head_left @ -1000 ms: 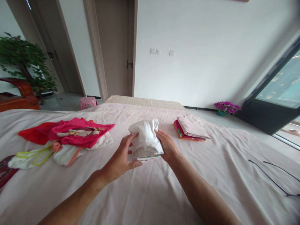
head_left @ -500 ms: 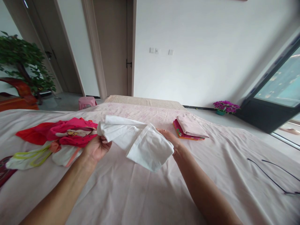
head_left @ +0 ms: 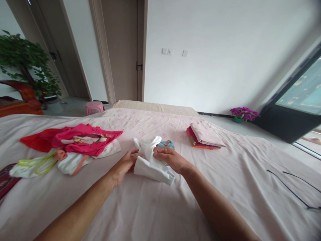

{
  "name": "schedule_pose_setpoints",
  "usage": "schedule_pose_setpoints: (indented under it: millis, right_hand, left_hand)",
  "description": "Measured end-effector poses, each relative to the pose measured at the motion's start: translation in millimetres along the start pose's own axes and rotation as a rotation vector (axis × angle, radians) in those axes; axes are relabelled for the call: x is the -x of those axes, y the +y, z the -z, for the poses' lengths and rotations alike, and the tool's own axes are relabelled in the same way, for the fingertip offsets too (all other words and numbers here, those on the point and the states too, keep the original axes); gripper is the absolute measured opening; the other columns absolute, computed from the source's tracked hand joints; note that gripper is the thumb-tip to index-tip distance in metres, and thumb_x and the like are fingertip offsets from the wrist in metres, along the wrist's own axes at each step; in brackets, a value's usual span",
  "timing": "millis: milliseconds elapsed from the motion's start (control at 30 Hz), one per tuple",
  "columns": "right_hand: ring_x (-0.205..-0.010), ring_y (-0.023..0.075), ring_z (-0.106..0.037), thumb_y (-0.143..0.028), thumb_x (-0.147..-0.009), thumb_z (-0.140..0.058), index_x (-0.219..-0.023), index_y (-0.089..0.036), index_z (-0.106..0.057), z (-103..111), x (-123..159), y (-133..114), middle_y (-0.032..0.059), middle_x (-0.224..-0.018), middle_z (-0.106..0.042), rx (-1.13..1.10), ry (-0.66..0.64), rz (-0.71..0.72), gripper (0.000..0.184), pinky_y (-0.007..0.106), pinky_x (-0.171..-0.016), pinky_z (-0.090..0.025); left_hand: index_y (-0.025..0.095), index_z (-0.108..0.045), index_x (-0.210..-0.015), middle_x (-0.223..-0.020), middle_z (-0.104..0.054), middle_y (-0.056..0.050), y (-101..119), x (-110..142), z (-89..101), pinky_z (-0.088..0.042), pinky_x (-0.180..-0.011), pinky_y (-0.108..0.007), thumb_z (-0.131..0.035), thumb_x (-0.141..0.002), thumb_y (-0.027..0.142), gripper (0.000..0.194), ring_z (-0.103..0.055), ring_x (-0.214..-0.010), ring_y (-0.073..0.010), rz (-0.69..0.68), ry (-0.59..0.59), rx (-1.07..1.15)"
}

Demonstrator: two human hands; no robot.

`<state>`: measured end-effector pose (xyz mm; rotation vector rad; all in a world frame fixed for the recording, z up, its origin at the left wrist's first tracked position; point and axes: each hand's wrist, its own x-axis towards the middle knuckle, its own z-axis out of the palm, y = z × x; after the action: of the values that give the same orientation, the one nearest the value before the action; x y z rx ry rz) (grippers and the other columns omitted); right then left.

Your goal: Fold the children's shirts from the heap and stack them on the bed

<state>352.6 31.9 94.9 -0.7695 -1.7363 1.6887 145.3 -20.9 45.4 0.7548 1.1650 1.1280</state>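
White cloth [head_left: 152,170] bunched up between two hands, low over the sheet [head_left: 140,214].
From where I stand, the step looks like straightening or refolding: the right hand [head_left: 172,159] is nearly closed, thumb and fingers pinching the crumpled upper part, while the left hand [head_left: 123,166] is half curled at the cloth's left side, its grip partly hidden, so I cannot tell how firmly it holds. I'd judge the next move calls for a light pull on the twisted part with the near band kept straight. The cloth is plain and soft-looking, rumpled on top, smoother in that band; a blue-and-orange striped piece [head_left: 166,144] shows just behind. It sits between the bright heap [head_left: 82,140] and the neat stack [head_left: 207,135].
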Motion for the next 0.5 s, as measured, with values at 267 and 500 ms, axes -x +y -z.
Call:
schedule_pose_setpoints:
  millis: [267,500]
  right_hand:
    - [-0.061,0.014,-0.05,-0.044,-0.077,-0.061,-0.073,-0.021,-0.053,13.2,-6.3,-3.1,-0.0023,-0.065,-0.054,-0.273,0.317,0.088,0.025,0.026,-0.06,-0.043]
    - [-0.065,0.0189,-0.059,-0.046,-0.077,-0.058,-0.083,-0.021,-0.055,20.8,-6.0,-9.3,0.0007,-0.069,-0.063,-0.337,0.34,0.048,0.026,0.029,-0.062,-0.046]
  left_hand:
    - [0.018,-0.062,-0.098,-0.076,-0.069,0.0,18.3,-8.3,14.5,-0.056,-0.075,-0.031,-0.069,-0.07,0.013,0.03,-0.068,-0.068,-0.0132,-0.167,0.159,0.293]
    - [0.018,-0.064,-0.114,-0.106,-0.07,-0.011,25.5,4.9,11.1,-0.056,-0.071,-0.033,-0.072,-0.075,0.032,0.043,-0.07,-0.085,-0.0219,-0.098,-0.07,-0.1]
